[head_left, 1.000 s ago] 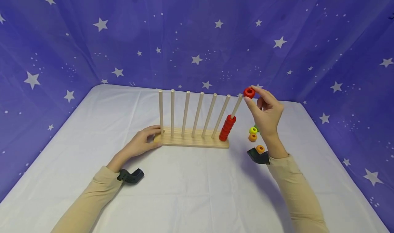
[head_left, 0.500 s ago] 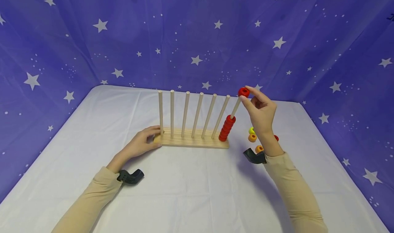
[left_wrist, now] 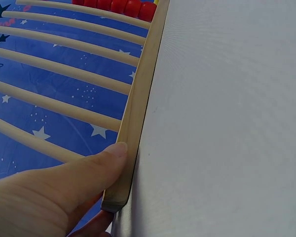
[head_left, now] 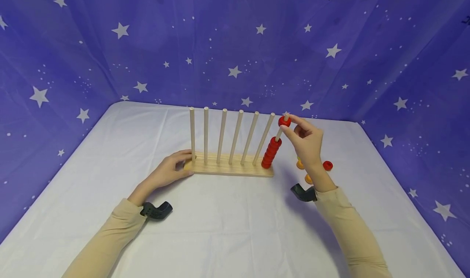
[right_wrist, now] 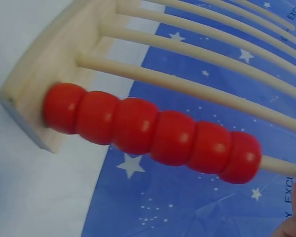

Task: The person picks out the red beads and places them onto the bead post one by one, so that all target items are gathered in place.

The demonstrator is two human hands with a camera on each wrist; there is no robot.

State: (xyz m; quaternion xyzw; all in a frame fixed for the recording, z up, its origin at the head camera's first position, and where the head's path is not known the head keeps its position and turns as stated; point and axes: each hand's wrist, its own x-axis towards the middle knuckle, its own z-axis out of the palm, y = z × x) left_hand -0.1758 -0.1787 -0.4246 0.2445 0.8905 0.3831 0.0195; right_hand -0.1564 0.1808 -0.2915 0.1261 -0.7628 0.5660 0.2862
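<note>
A wooden base (head_left: pixel 227 170) with a row of upright pegs stands on the table. My left hand (head_left: pixel 170 170) grips its left end, the thumb (left_wrist: pixel 108 160) pressing the front edge in the left wrist view. On the rightmost peg sits a stack of several red beads (head_left: pixel 271 152), also large in the right wrist view as a row of red beads (right_wrist: pixel 172 136). Above that stack, my right hand (head_left: pixel 306 141) pinches another red bead (head_left: pixel 283 122) between thumb and index finger. The peg's tip pokes through this bead, which is apart from the stack. The other pegs (head_left: pixel 221 135) carry no beads.
To the right of the base, partly behind the right hand and wrist, lie orange beads (head_left: pixel 300 164) and a loose red bead (head_left: pixel 328 165). Black wrist mounts (head_left: pixel 157 210) jut from both sleeves. A purple star-printed curtain (head_left: pixel 205 45) rises behind the white table.
My right hand has moved left and down, bringing the red bead from beside the peg's tip onto the peg. The loose red bead has come into view. My left hand stays put.
</note>
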